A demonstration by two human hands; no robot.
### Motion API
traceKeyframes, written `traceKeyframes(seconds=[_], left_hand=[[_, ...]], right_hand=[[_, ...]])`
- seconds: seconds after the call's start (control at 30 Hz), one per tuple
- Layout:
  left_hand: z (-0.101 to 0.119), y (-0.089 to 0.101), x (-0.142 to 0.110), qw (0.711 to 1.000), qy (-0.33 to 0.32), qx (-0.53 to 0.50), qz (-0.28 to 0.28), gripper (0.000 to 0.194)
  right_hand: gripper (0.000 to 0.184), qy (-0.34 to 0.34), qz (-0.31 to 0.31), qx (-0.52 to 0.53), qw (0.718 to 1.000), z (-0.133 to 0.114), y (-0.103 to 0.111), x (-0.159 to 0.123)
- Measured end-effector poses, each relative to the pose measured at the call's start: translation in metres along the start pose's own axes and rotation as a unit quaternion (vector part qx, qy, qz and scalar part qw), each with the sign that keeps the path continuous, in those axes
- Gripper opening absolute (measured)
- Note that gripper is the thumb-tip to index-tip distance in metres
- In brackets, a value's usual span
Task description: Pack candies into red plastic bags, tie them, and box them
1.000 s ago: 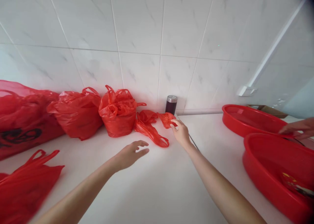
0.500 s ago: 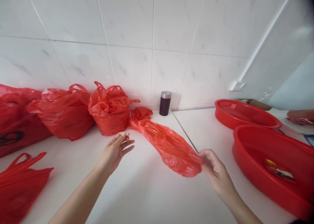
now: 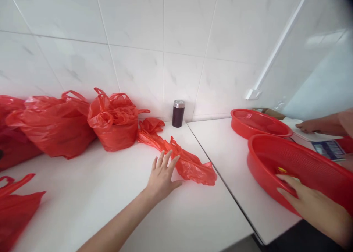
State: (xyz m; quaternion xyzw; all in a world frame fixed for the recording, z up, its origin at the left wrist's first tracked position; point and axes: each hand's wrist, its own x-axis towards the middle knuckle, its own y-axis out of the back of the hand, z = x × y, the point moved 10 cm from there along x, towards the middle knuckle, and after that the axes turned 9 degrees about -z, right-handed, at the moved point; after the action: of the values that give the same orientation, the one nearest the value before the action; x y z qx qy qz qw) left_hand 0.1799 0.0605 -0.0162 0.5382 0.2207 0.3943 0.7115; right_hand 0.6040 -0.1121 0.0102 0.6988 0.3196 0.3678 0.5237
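Observation:
My left hand (image 3: 162, 176) is spread open, palm down, over the table beside a limp red plastic bag (image 3: 194, 167). Its fingertips overlap the bag's near edge in the picture; I cannot tell whether they touch it. My right hand (image 3: 314, 206) reaches over the rim of the nearer red plastic basket (image 3: 256, 163), thumb and forefinger apart. Inside that basket, just beyond my fingers, a small yellow thing (image 3: 281, 170) shows in part, the rest hidden by my hand.
Full red bags (image 3: 113, 127) line the wall at left, another red bag (image 3: 19, 211) nearer. A dark tumbler (image 3: 178, 114) stands at the wall. Behind the near basket sits a second red basket (image 3: 256, 125). At far right a co-worker's hand (image 3: 309, 126) rests on something white.
My right hand has let go of the red bag and moved right to the near basket. The bag now lies flatter on the table. My left hand has moved right and spread its fingers.

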Motion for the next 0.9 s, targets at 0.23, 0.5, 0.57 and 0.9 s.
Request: traceKeyframes(seconds=[0.23, 0.5, 0.57, 0.9], left_hand=[[0.039, 0.002, -0.013, 0.997, -0.053, 0.012, -0.062, 0.008], [0.045, 0.003, -0.068, 0.947, 0.025, -0.198, -0.252, 0.012], [0.036, 0.001, -0.068, 0.928, 0.032, -0.261, -0.264, 0.014], [0.0, -0.019, -0.014, 0.991, -0.012, -0.099, -0.094, 0.034]], right_hand=[[0.05, 0.061, -0.068, -0.066, 0.994, -0.143, 0.001, 0.023], [0.038, 0.277, -0.01, 0.094, 0.956, -0.288, 0.014, 0.006], [0.029, 0.346, -0.049, 0.165, 0.922, -0.316, 0.02, -0.03], [0.046, 0.431, -0.405, -0.049, 0.805, -0.293, -0.078, -0.145]])
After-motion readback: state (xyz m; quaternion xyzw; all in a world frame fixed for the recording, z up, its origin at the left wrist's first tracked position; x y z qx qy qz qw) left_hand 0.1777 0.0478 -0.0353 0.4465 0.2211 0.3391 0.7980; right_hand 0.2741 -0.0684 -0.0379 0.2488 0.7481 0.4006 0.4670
